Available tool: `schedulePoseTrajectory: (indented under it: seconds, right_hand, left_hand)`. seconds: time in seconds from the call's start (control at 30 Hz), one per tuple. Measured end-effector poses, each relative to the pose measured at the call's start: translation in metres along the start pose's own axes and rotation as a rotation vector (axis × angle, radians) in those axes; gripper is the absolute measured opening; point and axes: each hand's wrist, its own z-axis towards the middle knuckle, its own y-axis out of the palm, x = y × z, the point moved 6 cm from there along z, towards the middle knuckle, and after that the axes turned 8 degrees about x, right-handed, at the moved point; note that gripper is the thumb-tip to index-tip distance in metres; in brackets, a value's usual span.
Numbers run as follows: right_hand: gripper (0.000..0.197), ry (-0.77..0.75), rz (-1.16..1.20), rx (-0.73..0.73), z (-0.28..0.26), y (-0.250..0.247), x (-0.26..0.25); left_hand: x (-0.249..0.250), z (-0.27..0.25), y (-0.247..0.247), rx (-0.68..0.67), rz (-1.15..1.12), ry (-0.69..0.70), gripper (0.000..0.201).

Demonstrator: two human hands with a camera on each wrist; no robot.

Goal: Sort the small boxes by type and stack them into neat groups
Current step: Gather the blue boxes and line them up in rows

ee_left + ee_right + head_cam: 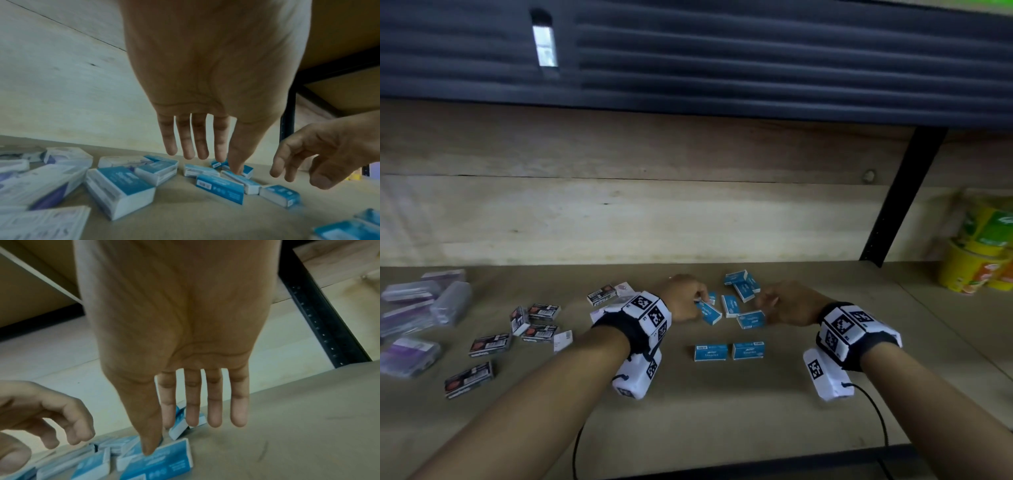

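The blue staple boxes (736, 305) lie scattered in the middle of the brown shelf board (722, 411), most in a loose heap between your two hands, some flat, some tipped on edge. Nearer you, two blue boxes (729, 351) lie flat side by side, touching or nearly so, apart from the heap. Your left hand (683, 297) hangs over the heap's left side; from the left wrist view its fingers (186, 142) point down, straight and slightly spread, and the thumb tip touches the top of a box standing on edge. It grips nothing that you can make out there; the head view is blurred at the fingertips. Your right hand (787, 303) hovers over the heap's right side, fingers (213, 402) straight and apart, thumb tip on or just above a blue box (160, 462) lying flat beneath it; contact cannot be told for sure. Left of your left wrist, the black-and-red boxes (517, 332) lie strewn singly, well apart from the blue ones, with a few pale, purple-marked boxes (623, 289) just behind the wrist. Further left, clear plastic cases with purple contents (412, 318) sit in a loose cluster. At the far right, beyond a black upright post (904, 198), yellow and green cups (976, 257) stand stacked. Pale wooden boards (619, 212) back the shelf.
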Motion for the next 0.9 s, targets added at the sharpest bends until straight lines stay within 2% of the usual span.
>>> schedulePoseTrajectory:
  seconds: [0.2,0.3,0.5,0.8,0.9]
  right_hand:
    - [0.042,-0.035,-0.089,-0.054,0.009,0.013,0.002]
    - [0.042,-0.046,-0.097,-0.059,0.013,0.016,0.002]
    - [0.029,-0.084,-0.123,-0.054,0.016,0.019,0.002]
    - [0.031,-0.096,-0.074,-0.035,0.017,0.018,0.000]
    - [0.033,-0.117,-0.061,-0.037,0.015,0.018,-0.001]
  left_hand:
    - [-0.005,0.002,0.017,-0.136,0.111,0.009,0.047]
    - [-0.004,0.005,0.018,-0.131,0.170,0.041,0.048]
    - [-0.002,0.012,0.018,-0.096,0.191,0.096,0.043]
    - [0.000,0.015,0.020,-0.084,0.214,0.156,0.045]
    - [-0.001,0.014,0.022,-0.087,0.240,0.155,0.038]
